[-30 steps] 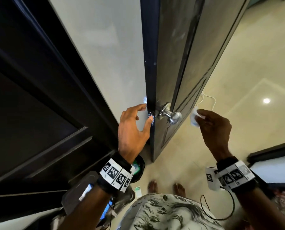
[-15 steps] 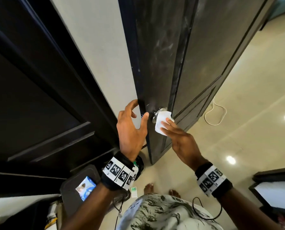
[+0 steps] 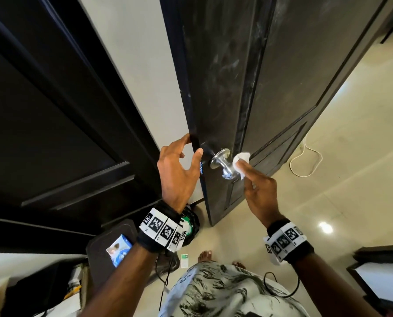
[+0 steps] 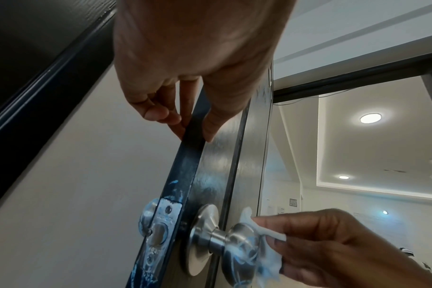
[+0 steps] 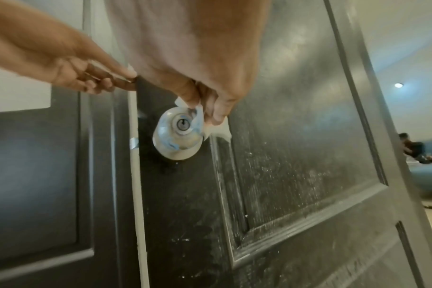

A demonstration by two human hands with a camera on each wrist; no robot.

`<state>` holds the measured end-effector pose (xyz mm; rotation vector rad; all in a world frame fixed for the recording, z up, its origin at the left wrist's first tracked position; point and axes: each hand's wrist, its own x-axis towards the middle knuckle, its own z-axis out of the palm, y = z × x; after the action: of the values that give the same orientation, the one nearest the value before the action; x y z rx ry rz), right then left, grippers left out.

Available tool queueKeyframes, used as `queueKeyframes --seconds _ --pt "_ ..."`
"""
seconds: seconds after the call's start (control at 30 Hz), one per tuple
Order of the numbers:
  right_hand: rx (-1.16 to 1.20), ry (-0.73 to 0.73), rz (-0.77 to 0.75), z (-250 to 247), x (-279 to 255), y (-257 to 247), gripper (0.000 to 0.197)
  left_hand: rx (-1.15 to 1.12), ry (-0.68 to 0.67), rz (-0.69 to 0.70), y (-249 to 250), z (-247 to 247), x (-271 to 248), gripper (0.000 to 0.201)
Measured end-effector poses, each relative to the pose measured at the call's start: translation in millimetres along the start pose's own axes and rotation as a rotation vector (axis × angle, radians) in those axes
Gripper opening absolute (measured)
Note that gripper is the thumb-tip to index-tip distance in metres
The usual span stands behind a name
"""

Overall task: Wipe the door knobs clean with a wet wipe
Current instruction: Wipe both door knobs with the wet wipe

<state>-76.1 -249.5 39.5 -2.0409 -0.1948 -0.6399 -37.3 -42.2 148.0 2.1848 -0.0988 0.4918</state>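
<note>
1. Head view: centre frame, the left hand (image 3: 179,172) pinches the door (image 3: 225,76) edge as the right hand (image 3: 260,195) holds a wet wipe (image 3: 240,159) against the near knob (image 3: 228,172)

2. Left wrist view: lower centre, the wipe covers only the knob's right side; a full turn around ball, neck and rose would serve best

3. Right wrist view: upper centre, thumb and fingers clamp the wipe; steadying the door keeps pressure even, while the far knob (image 4: 148,219) awaits

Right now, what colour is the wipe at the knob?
White wet wipe, clearest in the head view.
</note>
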Motion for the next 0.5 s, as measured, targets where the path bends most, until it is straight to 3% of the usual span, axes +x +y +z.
queueKeyframes --seconds 0.07,0.2,0.33,0.5 --pt "-0.013 0.002 0.04 -1.6 5.9 -0.1 0.043 0.011 -0.002 0.014 -1.5 0.4 0.2 0.044" --pt "-0.054 -0.247 -0.201 2.8 14.7 -6.1 0.036 0.034 0.007 0.029 -4.0 2.9 -0.1 0.045" --pt "-0.031 -0.112 0.053 3.8 26.7 -7.7 0.028 0.017 0.016 0.033 -6.0 3.8 0.3 0.046" --pt "-0.02 -0.15 -0.081 -0.1 23.7 -12.2 0.03 0.025 0.043 0.061 -9.2 6.6 1.3 0.045"
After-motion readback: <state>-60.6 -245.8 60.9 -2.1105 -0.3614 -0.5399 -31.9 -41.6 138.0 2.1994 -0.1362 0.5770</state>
